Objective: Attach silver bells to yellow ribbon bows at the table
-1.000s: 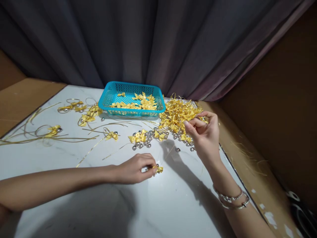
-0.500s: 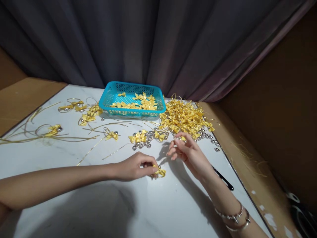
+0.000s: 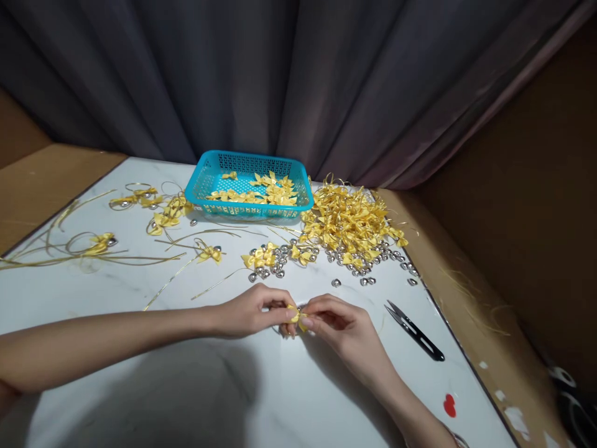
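Near the middle of the white table, a small yellow ribbon bow is pinched between the fingertips of both my hands. My left hand comes in from the left, its thumb and fingers closed on one side of the bow. From the right, my right hand closes on the other side, thumb against fingers. The fingers cover most of the bow, so any small piece on it is hard to make out. Beyond my hands lie loose silver heart-shaped beads and several yellow bows.
A turquoise basket with yellow bows stands at the back. Beside it is a heap of bows with gold cords. Black thread snips and a red piece lie at right. Gold cords spread over the left side.
My right hand has moved left and down from near the silver beads to the bow and closed on it. The snips and the red piece are now uncovered. My left hand keeps its place.
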A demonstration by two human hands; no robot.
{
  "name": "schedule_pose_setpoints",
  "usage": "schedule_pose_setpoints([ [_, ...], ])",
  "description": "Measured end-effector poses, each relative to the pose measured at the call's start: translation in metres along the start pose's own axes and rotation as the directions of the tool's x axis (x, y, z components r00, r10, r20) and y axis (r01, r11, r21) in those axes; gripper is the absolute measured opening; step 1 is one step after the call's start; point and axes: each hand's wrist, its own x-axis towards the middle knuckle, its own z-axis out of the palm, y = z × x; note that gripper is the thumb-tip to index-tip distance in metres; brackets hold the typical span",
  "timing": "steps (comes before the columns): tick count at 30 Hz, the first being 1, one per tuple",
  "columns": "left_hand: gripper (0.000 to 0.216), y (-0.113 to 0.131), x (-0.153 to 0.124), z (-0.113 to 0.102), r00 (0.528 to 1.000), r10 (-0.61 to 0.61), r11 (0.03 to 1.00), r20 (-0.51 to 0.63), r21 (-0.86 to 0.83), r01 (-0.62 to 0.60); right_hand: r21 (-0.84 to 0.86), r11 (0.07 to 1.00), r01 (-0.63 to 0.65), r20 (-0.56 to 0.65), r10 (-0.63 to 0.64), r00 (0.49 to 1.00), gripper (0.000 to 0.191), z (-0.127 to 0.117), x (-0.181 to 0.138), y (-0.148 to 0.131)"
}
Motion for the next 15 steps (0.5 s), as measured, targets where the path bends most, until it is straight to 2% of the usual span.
schedule_pose_setpoints([
  [5,0.036,0.0024,-0.0003,-0.0008,1.0,-0.015,1.0,0.02,0.007,0.014,-0.087,0.989,0.117,-0.012,-0.118,0.993,0.006,-0.0015,-0.0001,-0.0013],
  [11,0.031,0.0046,-0.0001,-0.0006,1.0,-0.026,0.984,0.011,0.177,0.024,-0.129,0.977,0.17,0.023,-0.168,0.985,0.012,-0.003,0.0001,-0.0006],
  [15,0.026,0.0016,0.0005,0.0001,1.0,-0.025,0.994,-0.015,0.103,0.026,-0.166,0.97,0.177,-0.01,-0.182,0.983,0.013,-0.0029,-0.0004,0.0005],
])
